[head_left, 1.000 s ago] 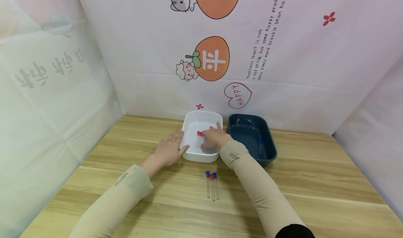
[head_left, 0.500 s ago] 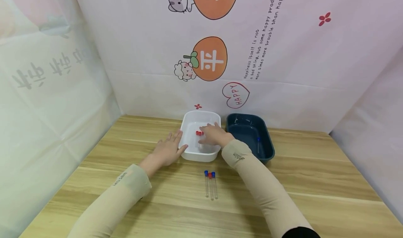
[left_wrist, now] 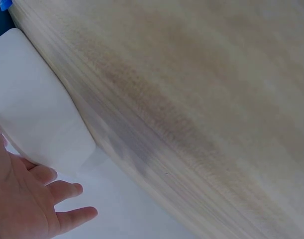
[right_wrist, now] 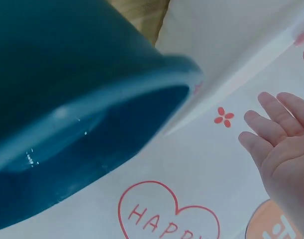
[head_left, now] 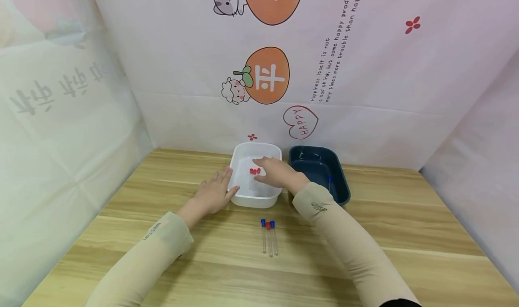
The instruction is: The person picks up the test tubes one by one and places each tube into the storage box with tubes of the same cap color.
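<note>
My left hand [head_left: 211, 195] touches the left side of the white plastic tray [head_left: 253, 202], its fingers extended; the left wrist view shows the same hand [left_wrist: 22, 199] by the tray's outer wall [left_wrist: 42, 99]. Inside that tray lie several red-capped test tubes [head_left: 254, 171], their clear bodies hard to make out. Over its right part hovers my right hand [head_left: 279, 174], fingers apart and holding nothing. In the right wrist view this hand [right_wrist: 286, 149] has loosely spread fingers. Closer to me, 3 test tubes [head_left: 269, 239] lie side by side on the table, two blue-capped and one red-capped.
A dark blue tray [head_left: 314, 156] stands right of the white one, partly behind the right forearm, with a blue-capped test tube [head_left: 330, 180] inside. Behind both trays rises a printed cloth backdrop [head_left: 365, 131]. Wooden tabletop [head_left: 405, 217] extends to either side.
My right hand has let go among the red-capped test tubes, spread its fingers and drawn back slightly up and right. A third red cap now shows in the tray. The left hand stays put.
</note>
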`<move>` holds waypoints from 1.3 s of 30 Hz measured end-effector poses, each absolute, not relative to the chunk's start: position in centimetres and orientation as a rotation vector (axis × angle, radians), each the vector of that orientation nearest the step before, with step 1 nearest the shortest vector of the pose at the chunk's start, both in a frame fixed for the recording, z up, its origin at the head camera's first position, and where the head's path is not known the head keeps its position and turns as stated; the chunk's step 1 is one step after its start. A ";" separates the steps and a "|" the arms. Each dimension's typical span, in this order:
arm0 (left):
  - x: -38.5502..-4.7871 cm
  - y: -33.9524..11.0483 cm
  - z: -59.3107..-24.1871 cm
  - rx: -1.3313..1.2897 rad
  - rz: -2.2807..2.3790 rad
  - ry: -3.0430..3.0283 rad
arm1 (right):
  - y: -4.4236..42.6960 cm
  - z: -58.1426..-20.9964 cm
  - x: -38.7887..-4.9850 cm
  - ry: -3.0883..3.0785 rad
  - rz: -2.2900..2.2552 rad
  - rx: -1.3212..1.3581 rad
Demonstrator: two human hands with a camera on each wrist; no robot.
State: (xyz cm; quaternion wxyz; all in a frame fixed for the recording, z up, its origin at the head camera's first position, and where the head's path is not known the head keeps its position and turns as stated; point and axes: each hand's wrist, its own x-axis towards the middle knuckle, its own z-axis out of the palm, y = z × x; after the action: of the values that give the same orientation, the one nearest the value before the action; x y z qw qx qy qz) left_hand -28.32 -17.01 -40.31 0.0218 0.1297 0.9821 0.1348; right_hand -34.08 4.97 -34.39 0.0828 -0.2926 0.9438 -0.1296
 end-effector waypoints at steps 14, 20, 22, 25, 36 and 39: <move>-28.3 -17.0 -40.4 0.394 0.427 3.036 | 6.7 -32.7 -31.9 2.871 -0.431 -1.000; -28.2 -17.0 -40.4 0.400 0.423 3.036 | 7.3 -32.6 -30.9 2.882 -0.497 -1.024; -28.3 -17.0 -40.4 0.398 0.425 3.033 | 7.5 -32.7 -30.5 2.885 -0.529 -1.037; -28.3 -17.0 -40.4 0.398 0.423 3.033 | 7.9 -32.7 -30.1 2.878 -0.575 -1.068; -28.2 -17.0 -40.2 0.399 0.429 3.028 | 9.4 -32.5 -28.0 2.858 -0.632 -1.187; -28.2 -17.0 -40.2 0.396 0.430 3.029 | 9.7 -32.4 -27.4 2.861 -0.644 -1.236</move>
State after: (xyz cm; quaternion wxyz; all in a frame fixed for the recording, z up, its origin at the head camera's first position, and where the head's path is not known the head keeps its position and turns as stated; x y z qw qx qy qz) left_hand -28.19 -17.02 -40.20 0.0281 0.1284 0.9815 0.1393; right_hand -27.43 9.74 -32.45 -0.0203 -0.3884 0.8987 -0.2025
